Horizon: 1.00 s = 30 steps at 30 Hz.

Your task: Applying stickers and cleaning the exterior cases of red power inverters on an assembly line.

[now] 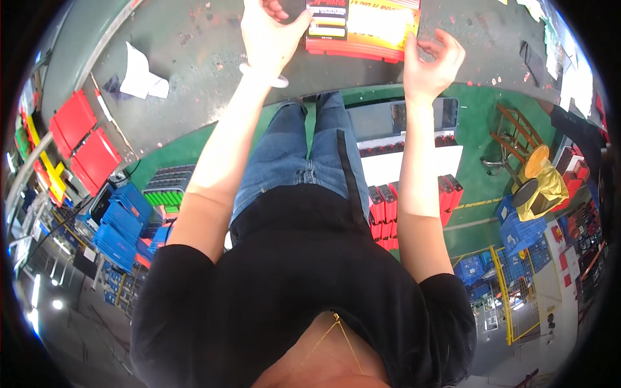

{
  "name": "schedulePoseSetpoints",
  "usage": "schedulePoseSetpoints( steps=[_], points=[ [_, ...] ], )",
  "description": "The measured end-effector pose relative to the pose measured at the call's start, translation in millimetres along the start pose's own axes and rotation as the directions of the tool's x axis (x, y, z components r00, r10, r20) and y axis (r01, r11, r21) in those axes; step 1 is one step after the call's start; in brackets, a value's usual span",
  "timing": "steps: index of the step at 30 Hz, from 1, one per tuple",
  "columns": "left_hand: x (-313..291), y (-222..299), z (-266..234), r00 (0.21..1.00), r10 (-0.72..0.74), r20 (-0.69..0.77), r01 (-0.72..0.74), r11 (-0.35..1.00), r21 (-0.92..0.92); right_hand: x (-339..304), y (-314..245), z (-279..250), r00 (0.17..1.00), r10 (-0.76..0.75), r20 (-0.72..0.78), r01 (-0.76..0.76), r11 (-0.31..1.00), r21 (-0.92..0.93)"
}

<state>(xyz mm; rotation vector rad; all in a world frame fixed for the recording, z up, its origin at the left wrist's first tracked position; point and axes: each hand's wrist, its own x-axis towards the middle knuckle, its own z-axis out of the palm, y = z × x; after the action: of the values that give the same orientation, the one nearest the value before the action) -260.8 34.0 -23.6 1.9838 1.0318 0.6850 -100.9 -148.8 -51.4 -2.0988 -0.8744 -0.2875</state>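
A red flat case (pixel 354 48) lies on the dark worktable at the top of the view, its upper end cut off by the frame. A yellow and orange label (pixel 388 26) with a black panel at its left covers most of the top, and glare whitens part of it. My left hand (pixel 277 32) is at the case's left edge, thumb stretched toward it and the other fingers loosely curled away. At the right edge is my right hand (pixel 435 68), its thumb against the label's side and its fingers apart and bent. Neither hand wraps around the case.
The grey-green worktable (pixel 207 71) holds white paper (pixel 143 74) and two red panels (pixel 95 158) at the left. Several red cases (pixel 385 210) stand below, right of my legs. Blue bins (pixel 123 220) are at left; a wooden stool (pixel 535 161) and yellow bag (pixel 546 191) at right.
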Motion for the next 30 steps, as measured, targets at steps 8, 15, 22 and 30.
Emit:
schedulePoseSetpoints(
  steps=[8,15,22,30],
  points=[
    [-20,4,-8,0.845,0.333,0.419,-0.493,0.788,0.368,4,-93,16,0.860,-0.155,0.486,0.206,0.977,-0.052],
    [-18,3,-18,0.797,0.281,0.534,-0.562,0.667,0.489,-13,-64,13,0.722,-0.258,0.642,0.357,0.934,-0.027],
    [-20,10,-21,0.807,0.262,0.530,-0.536,0.701,0.470,11,-10,-47,0.820,0.480,0.312,-0.184,0.736,-0.651],
    [-18,34,11,0.770,0.427,0.475,-0.610,0.710,0.352,20,-54,31,0.904,-0.137,0.405,0.260,0.928,-0.267]
  ],
)
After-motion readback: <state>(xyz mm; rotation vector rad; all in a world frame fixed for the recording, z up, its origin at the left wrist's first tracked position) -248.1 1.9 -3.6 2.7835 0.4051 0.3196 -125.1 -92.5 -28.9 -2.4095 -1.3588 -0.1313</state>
